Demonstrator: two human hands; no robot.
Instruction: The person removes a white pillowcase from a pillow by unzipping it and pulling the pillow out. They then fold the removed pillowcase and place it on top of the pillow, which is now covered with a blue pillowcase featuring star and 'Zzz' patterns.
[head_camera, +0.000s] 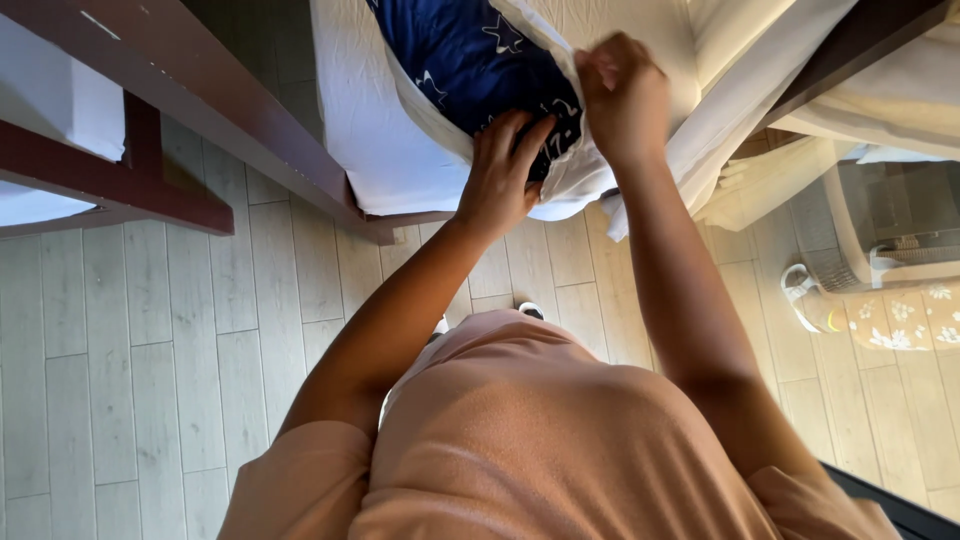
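1. Left hand (503, 172): lay at about 12 o'clock from the person's chest, palm down and fingers spread, pressed flat on the dark blue pillow (470, 60). It gripped nothing; the fingers were apart and rested on the fabric.

2. Right hand (622, 95): stood at 1 o'clock, just beside the left hand, with thumb and fingers pinched together on the edge of the white pillowcase (570, 185), holding it up against the pillow's corner.

3. Dark blue pillow: bore pale star-like marks and sat at 12 o'clock, near the top edge of the view, partly inside the white pillowcase. The case wrapped its left and lower sides.

4. White mattress (365, 120): lay under the pillow, running from 11 to 12 o'clock, on a dark brown bed frame (250, 110).

5. Second dark frame (130, 185): stood at 10 o'clock, with white bedding above it.

6. Cream bedding (900, 95): hung in folds at 2 o'clock.

7. Light basket-like container (880, 250): stood at 3 o'clock, a floral cloth (905, 320) just below it.

8. Pale plank floor (150, 380): covered 7 to 9 o'clock.

9. Peach top (540, 440): worn by the person, filled 6 o'clock.
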